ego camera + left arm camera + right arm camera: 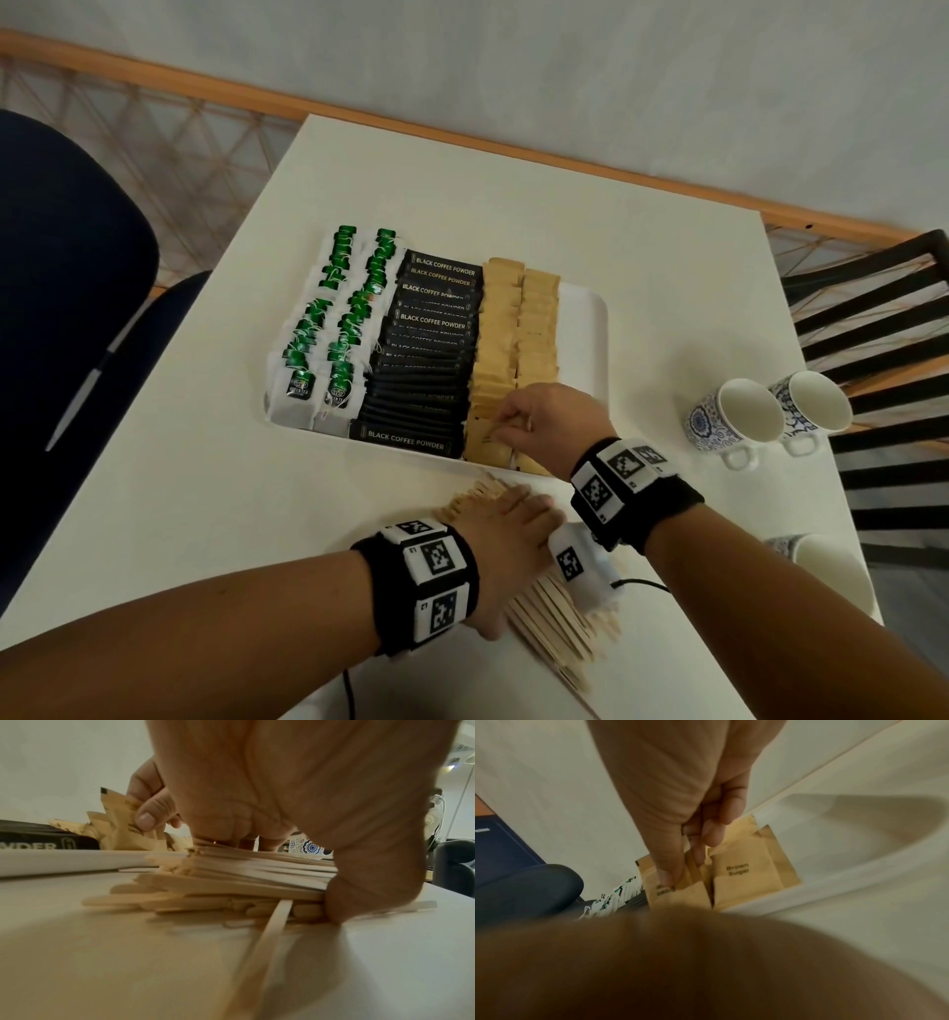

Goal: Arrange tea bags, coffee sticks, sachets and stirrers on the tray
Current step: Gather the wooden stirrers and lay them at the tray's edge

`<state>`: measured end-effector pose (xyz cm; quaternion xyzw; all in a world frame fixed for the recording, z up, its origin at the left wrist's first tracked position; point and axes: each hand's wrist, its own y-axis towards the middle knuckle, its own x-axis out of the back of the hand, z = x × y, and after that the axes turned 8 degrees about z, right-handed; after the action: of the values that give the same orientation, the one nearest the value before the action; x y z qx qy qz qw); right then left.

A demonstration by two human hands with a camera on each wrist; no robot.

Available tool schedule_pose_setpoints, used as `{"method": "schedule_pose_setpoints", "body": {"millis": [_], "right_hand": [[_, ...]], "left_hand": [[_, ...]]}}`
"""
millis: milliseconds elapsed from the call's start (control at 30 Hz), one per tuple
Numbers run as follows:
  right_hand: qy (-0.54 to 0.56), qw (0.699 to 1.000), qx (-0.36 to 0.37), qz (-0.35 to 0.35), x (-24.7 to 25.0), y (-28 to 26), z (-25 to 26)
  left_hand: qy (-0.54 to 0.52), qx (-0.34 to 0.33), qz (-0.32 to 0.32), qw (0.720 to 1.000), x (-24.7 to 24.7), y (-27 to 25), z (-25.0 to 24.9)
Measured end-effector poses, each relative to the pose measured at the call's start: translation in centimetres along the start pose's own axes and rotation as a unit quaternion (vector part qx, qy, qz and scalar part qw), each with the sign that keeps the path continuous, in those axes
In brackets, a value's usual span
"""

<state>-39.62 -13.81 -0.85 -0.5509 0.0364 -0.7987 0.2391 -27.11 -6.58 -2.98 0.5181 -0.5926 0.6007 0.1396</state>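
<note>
Right-hand grip (pixel 534 411) pinched a brown sugar sachet (pixel 680 890) at the near end of the sachet rows on the tray (pixel 585 329). Left hand (pixel 508 534) pressed on the stirrers (pixel 231 882) piled on the tabletop (pixel 205 514), thumb curled round them. Judged step: finishing sachets. Next: seat it, then move stirrers into the tray's bare right strip.

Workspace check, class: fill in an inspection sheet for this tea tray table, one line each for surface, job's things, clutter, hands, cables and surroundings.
Surface: white table.
Job's things: white tray holds tea bags, black coffee sticks and brown sugar sachets in rows; wooden stirrers lie in a pile off the tray.
Clutter: patterned mugs at the right.
Hands: left hand grips the stirrers; right hand pinches a sachet.
Cables: black cable by the wrists.
Surroundings: dark chair, slatted chair, wall.
</note>
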Motion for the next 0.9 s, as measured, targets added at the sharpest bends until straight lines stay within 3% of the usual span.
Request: {"method": "schedule_pose_setpoints", "body": {"millis": [233, 633, 733, 900], "right_hand": [[0.157, 0.986, -0.05, 0.022, 1.6, -1.5, -1.5], [0.005, 0.997, -0.07, 0.016, 1.4, -2.6, -3.3], [0.012, 0.998, -0.067, -0.006, 1.4, -2.5, -3.4], [0.03, 0.996, -0.077, 0.027, 0.9, -2.8, -4.0]], "left_hand": [[0.023, 0.001, -0.004, 1.0, 0.4, -0.1, -0.2], [0.019, 0.003, -0.012, 1.0, -0.1, 0.4, -0.1], [0.02, 0.003, -0.008, 1.0, -0.2, 0.5, -0.1], [0.017, 0.003, -0.013, 1.0, -0.2, 0.4, -0.1]]}}
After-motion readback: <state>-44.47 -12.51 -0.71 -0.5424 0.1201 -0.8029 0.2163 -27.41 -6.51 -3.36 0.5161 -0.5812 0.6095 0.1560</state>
